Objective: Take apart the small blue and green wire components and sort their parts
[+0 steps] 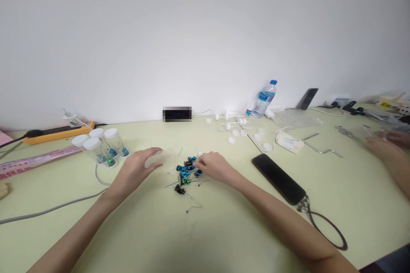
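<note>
My left hand (136, 166) curls around a clear plastic tube (163, 158), its outline faint, left of the pile in the middle of the table. Fingers closed together, my right hand (214, 166) reaches into the right side of a pile of small metal parts (185, 175). These are blue, black and green knob-like pieces with thin bent wires; what my right fingertips pinch is hidden. Further left stand several clear tubes with white caps (92, 143), with blue and green parts inside.
Loose white caps (235, 133) and clear tubes lie at the back beside a water bottle (265, 100). A phone (278, 178) with a strap lies right of my forearm. A power strip (57, 132) is at back left. Another person's hand (381, 147) works at far right.
</note>
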A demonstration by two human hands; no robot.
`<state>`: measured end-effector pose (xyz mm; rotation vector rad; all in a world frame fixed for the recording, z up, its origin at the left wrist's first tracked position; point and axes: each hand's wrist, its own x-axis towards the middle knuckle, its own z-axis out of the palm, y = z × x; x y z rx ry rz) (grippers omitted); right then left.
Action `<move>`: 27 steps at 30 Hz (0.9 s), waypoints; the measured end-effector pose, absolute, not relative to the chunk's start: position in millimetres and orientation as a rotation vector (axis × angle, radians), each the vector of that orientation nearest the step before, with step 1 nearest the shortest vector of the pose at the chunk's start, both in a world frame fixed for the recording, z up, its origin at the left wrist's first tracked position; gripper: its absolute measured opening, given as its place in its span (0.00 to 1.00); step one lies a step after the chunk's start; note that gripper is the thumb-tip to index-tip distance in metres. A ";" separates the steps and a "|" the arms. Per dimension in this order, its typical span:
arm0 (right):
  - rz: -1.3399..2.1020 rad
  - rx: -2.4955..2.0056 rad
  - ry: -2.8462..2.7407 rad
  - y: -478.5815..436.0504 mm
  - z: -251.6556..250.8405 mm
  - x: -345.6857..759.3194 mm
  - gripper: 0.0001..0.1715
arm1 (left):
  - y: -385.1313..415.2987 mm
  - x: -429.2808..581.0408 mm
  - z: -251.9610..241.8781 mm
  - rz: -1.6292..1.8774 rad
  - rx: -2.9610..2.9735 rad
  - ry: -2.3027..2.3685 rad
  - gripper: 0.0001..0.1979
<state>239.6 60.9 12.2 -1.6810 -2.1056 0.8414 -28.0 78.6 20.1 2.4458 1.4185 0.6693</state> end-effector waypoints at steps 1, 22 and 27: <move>0.747 -1.679 -2.102 57.4 15.7 236.4 0.19 | 76.3 -24.5 22.1 0.692 2.221 1.375 0.15; 0.606 -1.178 -1.993 42.4 63.4 245.8 0.11 | 45.3 -10.9 42.6 0.734 2.149 1.222 0.34; 0.017 -1.646 -1.446 83.0 87.0 351.2 0.14 | 78.9 -72.3 75.0 1.140 2.347 2.019 0.26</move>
